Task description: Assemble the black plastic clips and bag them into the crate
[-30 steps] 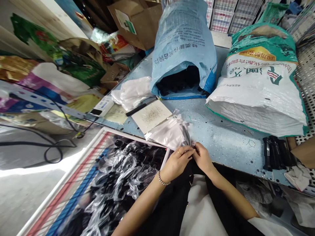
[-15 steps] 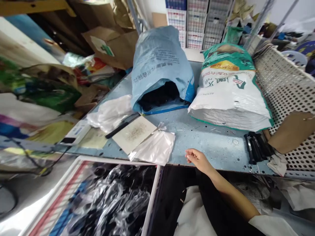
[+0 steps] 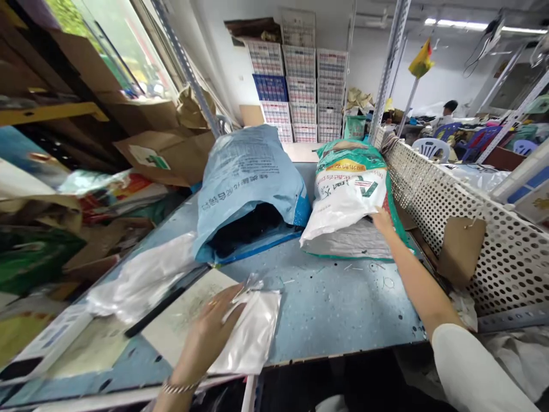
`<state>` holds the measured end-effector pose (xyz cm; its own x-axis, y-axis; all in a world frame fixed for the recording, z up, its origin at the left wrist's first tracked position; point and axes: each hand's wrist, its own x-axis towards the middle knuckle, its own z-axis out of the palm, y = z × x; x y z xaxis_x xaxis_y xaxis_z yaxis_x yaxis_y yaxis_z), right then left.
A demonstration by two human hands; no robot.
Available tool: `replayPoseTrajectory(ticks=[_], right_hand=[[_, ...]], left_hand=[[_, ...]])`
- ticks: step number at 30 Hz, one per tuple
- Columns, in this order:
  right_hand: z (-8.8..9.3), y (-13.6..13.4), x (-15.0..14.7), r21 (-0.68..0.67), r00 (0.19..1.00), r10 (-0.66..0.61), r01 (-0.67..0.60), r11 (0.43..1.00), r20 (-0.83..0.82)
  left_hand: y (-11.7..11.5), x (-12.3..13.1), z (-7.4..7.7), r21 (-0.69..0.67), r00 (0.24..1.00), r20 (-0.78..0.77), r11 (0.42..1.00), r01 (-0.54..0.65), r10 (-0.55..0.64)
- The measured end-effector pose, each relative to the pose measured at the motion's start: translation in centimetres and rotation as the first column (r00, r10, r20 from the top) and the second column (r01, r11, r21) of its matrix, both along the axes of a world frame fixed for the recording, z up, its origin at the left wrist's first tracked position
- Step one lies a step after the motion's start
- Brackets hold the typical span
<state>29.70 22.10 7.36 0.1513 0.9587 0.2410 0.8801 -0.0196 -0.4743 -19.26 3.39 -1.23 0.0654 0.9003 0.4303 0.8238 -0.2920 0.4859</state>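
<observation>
My left hand (image 3: 214, 323), with a twisted bracelet at the wrist, is over a stack of clear plastic bags (image 3: 251, 335). Its thumb and fingers are apart, with plastic showing between them; whether they press on it I cannot tell. My right hand (image 3: 382, 220) reaches across the table and grips the upper lip of a white and green woven sack (image 3: 341, 200). The lip is raised, and the pale inside of the sack's mouth shows below. To its left lies a light blue sack (image 3: 253, 171), its mouth open and dark inside.
Beside my left hand are a pale board (image 3: 184, 320), a black strip (image 3: 156, 312) and crumpled clear plastic (image 3: 146, 280). A perforated white metal panel (image 3: 463, 229) borders the right. Cartons (image 3: 158, 151) stand left; stacked crates (image 3: 300, 86) stand behind. Another person (image 3: 448, 111) is far off.
The view has tilted up. My right hand has gone from the table's front edge to the white and green sack and lifted its lip. My left hand has come in over the plastic bags.
</observation>
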Motion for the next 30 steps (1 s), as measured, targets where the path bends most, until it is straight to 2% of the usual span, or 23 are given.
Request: replayPoseTrajectory(ticks=[4,7,10,13,15,17,19,21,23,25,26,28,30], right_hand=[[-3.4,-0.4,-3.3,-0.230,0.991,0.057,-0.028,0.973,0.121],[-6.3,-2.5,-5.0,-0.354,0.974,0.142,-0.073,0.932,0.175],[-8.6,-4.9,-6.4,-0.444,0.954,0.245,-0.145,0.884,0.175],[-10.9,-6.9,-7.1,-0.515,0.935,0.325,-0.209,0.831,0.145],[-12.5,-7.8,-6.7,-0.559,0.923,0.382,-0.289,0.777,0.053],[-13.6,-7.9,-5.1,-0.558,0.892,0.433,-0.428,0.711,-0.132],[-14.1,-7.0,-2.6,-0.492,0.797,0.450,-0.604,0.628,-0.403],[-13.8,-5.3,0.5,-0.383,0.662,0.390,-0.715,0.585,-0.640],[-13.2,-3.1,3.7,-0.307,0.554,0.330,-0.762,0.570,-0.764],[-12.2,-1.0,6.6,-0.321,0.483,0.183,-0.775,0.544,-0.856],[-11.5,-0.3,7.8,-0.340,0.453,0.078,-0.761,0.552,-0.888],[-9.3,0.1,9.7,-0.365,0.459,-0.019,-0.680,0.636,-0.888],[-6.6,-1.2,10.8,-0.353,0.548,-0.013,-0.519,0.778,-0.836]], left_hand=[[10.7,9.2,3.7,0.015,0.968,0.104,0.973,0.229,-0.229],[19.7,15.4,5.0,0.000,0.935,0.169,0.948,0.318,-0.313],[29.0,20.1,5.2,-0.110,0.967,0.123,0.965,0.237,-0.224],[38.0,23.0,5.1,-0.186,0.986,0.106,0.972,0.147,-0.129],[43.1,23.9,4.7,-0.228,0.990,0.114,0.968,0.103,-0.078],[47.0,24.5,3.9,-0.291,0.993,0.117,0.955,0.053,-0.020],[49.4,24.9,2.5,-0.352,0.993,0.110,0.936,0.007,0.034],[50.3,25.4,0.7,-0.392,0.993,0.088,0.919,-0.037,0.077],[50.4,25.6,-0.7,-0.403,0.991,0.064,0.912,-0.083,0.119],[50.2,25.6,-1.5,-0.396,0.987,0.056,0.911,-0.115,0.149],[50.1,25.5,-1.7,-0.390,0.986,0.060,0.913,-0.122,0.157],[50.0,25.3,-1.7,-0.378,0.984,0.087,0.919,-0.111,0.154],[49.8,25.0,-1.6,-0.364,0.983,0.125,0.928,-0.080,0.134]])
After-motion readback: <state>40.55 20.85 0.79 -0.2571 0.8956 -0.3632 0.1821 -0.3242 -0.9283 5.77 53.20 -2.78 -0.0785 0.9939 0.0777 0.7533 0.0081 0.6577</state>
